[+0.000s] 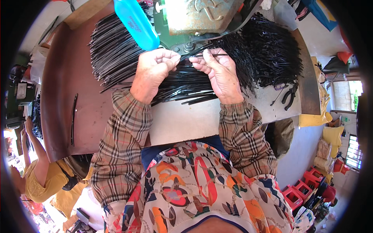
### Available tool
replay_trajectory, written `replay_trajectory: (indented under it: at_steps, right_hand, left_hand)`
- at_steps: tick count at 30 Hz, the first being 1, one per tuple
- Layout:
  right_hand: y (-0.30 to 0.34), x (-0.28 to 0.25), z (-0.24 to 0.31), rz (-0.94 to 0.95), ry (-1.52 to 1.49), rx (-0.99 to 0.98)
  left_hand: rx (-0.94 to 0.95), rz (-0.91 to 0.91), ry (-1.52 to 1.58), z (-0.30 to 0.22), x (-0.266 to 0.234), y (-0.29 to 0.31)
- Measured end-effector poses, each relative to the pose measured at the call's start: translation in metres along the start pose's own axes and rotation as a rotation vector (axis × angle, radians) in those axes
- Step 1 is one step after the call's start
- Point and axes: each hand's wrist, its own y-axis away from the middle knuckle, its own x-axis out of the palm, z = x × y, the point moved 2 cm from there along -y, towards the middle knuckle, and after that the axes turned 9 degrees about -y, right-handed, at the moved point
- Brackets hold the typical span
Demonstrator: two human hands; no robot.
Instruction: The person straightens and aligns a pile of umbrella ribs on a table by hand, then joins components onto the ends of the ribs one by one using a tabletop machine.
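Note:
My left hand (pixel 152 72) is closed in a pinch at the end of a thin black rod, just below a bright blue rounded cover. My right hand (pixel 219 73) pinches another thin black rod (pixel 222 54) between thumb and fingers. Both hands are just in front of a green and rusty machine (pixel 204 17) with a raised emblem. Beneath them lies a loose pile of black rods (pixel 186 83). A neater bundle of rods (pixel 116 50) lies to the left, and a tangled heap of black jointed pieces (pixel 270 50) to the right. The exact rod ends at my fingertips are too small to make out.
Black-handled pliers (pixel 290 96) lie at the table's right side. A single dark rod (pixel 74 118) rests on the brown sheet (pixel 58 85) at left. The blue cover (pixel 136 24) hangs over the work. Another person in yellow (pixel 46 178) works at far left; red stools (pixel 301 190) stand lower right.

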Motion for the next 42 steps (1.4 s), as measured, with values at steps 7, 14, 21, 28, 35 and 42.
replay_trajectory:
  at_steps: [7,14,21,28,35,42]
  right_hand:
    - [-0.015,0.002,-0.003,-0.017,-0.08,-0.099]
    - [-0.03,-0.004,-0.005,-0.036,-0.147,-0.149]
    - [-0.03,-0.008,0.0,-0.032,-0.066,-0.15]
    - [-0.029,-0.007,-0.002,-0.062,-0.07,-0.134]
    - [-0.028,-0.002,-0.004,-0.09,-0.087,-0.14]
    - [-0.026,-0.005,0.003,-0.028,-0.191,-0.067]
  left_hand:
    - [0.161,-0.14,-0.056,-0.01,0.006,-0.015]
    - [0.152,-0.174,-0.005,-0.015,0.01,-0.033]
    - [0.153,-0.053,0.04,-0.001,0.0,-0.049]
    - [0.109,0.009,-0.077,-0.01,-0.007,-0.055]
    - [-0.067,-0.023,-0.23,-0.019,-0.009,-0.053]
    - [0.217,-0.005,-0.272,-0.025,-0.019,-0.04]
